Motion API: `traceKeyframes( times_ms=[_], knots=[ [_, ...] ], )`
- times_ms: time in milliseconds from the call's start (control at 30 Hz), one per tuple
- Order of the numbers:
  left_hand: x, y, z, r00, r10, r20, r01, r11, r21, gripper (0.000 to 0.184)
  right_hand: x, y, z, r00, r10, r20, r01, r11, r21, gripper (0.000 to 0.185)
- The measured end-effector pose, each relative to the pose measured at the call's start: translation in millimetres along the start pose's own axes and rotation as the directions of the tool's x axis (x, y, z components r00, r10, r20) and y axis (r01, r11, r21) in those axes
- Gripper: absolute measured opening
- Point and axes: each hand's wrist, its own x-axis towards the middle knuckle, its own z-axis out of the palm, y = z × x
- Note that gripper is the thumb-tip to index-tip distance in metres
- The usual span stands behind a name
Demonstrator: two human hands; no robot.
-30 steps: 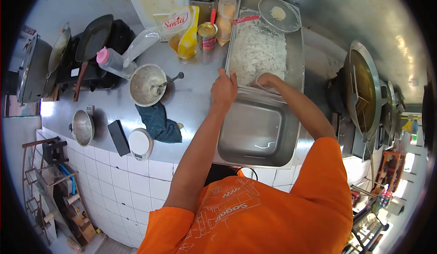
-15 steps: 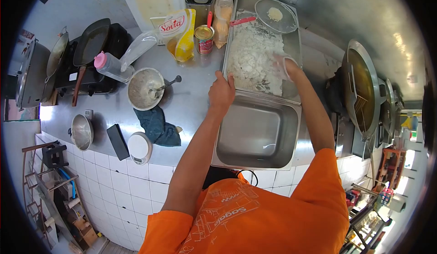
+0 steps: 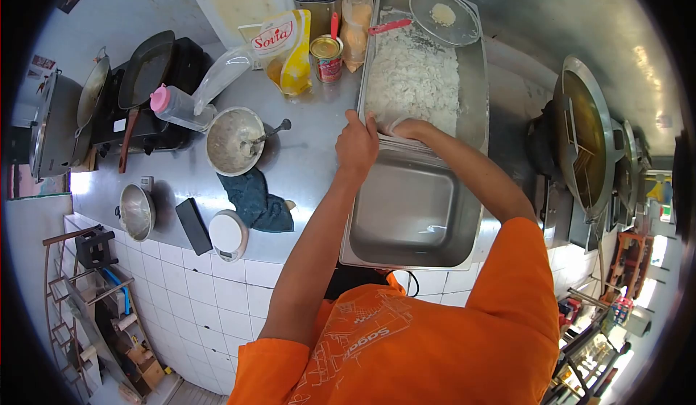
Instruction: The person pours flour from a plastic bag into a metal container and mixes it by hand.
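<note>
My left hand [image 3: 357, 144] is closed on the left rim of a long metal tray [image 3: 473, 79], near its front corner. White floury pieces [image 3: 413, 79] cover much of the tray's bottom. My right hand [image 3: 403, 128], apparently in a clear glove, is low in the near left corner of the tray, beside the floury pieces; its fingers are hidden. At the tray's far end lie a red-handled tool [image 3: 390, 26] and a round sieve [image 3: 464, 31] with pale crumbs in it. A deep metal pan [image 3: 406, 195] stands right in front of the tray.
To the left are a mixing bowl [image 3: 235, 160] with a spoon, a dark cloth [image 3: 267, 205], a white scale [image 3: 228, 235], a pink-capped bottle [image 3: 181, 108], a yellow Sovia pouch [image 3: 290, 57] and a can [image 3: 328, 60]. A large wok of oil [image 3: 580, 151] stands at the right.
My right hand has moved from the tray's right side to its near left corner, close to my left hand. The floury pieces look more spread out. My left hand stays on the rim.
</note>
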Motion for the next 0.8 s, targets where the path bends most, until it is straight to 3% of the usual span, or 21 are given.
traceKeyframes(
  times_ms=[33,100,167,200,267,300,367,433,500,533,567,600,700,800],
  knots=[
    [-0.1,0.2,0.8,1.000,0.001,0.000,-0.001,1.000,-0.015,0.038,-5.1,-6.8,-6.7,0.999,0.023,-0.032,-0.025,0.999,-0.035,0.044],
    [-0.2,-1.1,0.9,1.000,-0.002,-0.008,0.002,0.999,-0.044,0.037,-1.9,-1.5,-14.0,0.991,0.045,-0.127,-0.025,0.988,0.155,0.048],
    [1.0,-0.2,0.3,1.000,0.006,-0.007,-0.006,1.000,-0.003,0.036,10.6,37.5,-24.1,0.969,0.083,-0.234,0.066,0.825,0.562,0.061],
    [-0.3,-0.9,0.4,1.000,0.005,-0.003,-0.005,1.000,0.019,0.035,-0.5,35.1,-39.0,0.951,0.188,-0.245,0.024,0.745,0.667,0.060],
    [0.0,0.2,-1.6,1.000,-0.009,0.008,0.009,1.000,0.018,0.035,-10.0,52.0,-70.6,0.912,0.254,-0.322,0.056,0.700,0.712,0.060],
    [0.3,0.6,-1.5,1.000,-0.014,0.015,0.013,1.000,0.016,0.035,-8.1,72.9,-87.1,0.892,0.210,-0.401,0.119,0.746,0.655,0.063],
    [0.6,-0.8,0.9,1.000,-0.017,0.015,0.016,1.000,0.005,0.035,-26.8,80.9,-120.8,0.884,0.243,-0.401,-0.058,0.906,0.420,0.064],
    [3.1,-1.4,0.1,1.000,-0.011,-0.001,0.011,1.000,0.007,0.035,-1.4,113.1,-142.8,0.886,0.159,-0.435,-0.154,0.987,0.047,0.072],
    [0.9,-0.4,0.6,1.000,0.009,-0.014,-0.008,1.000,0.020,0.035,8.1,116.0,-119.9,0.868,0.113,-0.483,-0.160,0.986,-0.057,0.082],
    [-1.4,0.8,3.5,1.000,0.011,-0.017,-0.011,1.000,0.007,0.035,7.6,95.0,-83.4,0.842,0.119,-0.527,-0.123,0.992,0.027,0.086],
    [-1.3,0.0,5.2,1.000,0.015,-0.023,-0.015,1.000,-0.005,0.035,8.1,56.0,-56.9,0.794,0.174,-0.582,-0.354,0.911,-0.211,0.088],
    [1.6,-1.5,3.6,0.999,0.018,-0.036,-0.019,1.000,-0.015,0.035,8.6,20.7,-46.3,0.739,0.200,-0.644,-0.554,0.724,-0.411,0.091],
    [-0.4,3.0,-2.2,1.000,0.011,0.004,-0.011,1.000,0.024,0.036,-10.0,6.2,-51.7,0.932,0.046,-0.360,-0.187,0.910,-0.369,0.096],
    [1.8,0.2,1.1,1.000,0.023,-0.016,-0.022,0.999,0.044,0.036,-18.0,11.7,-49.1,0.935,0.038,-0.352,-0.167,0.923,-0.346,0.079]
  ],
)
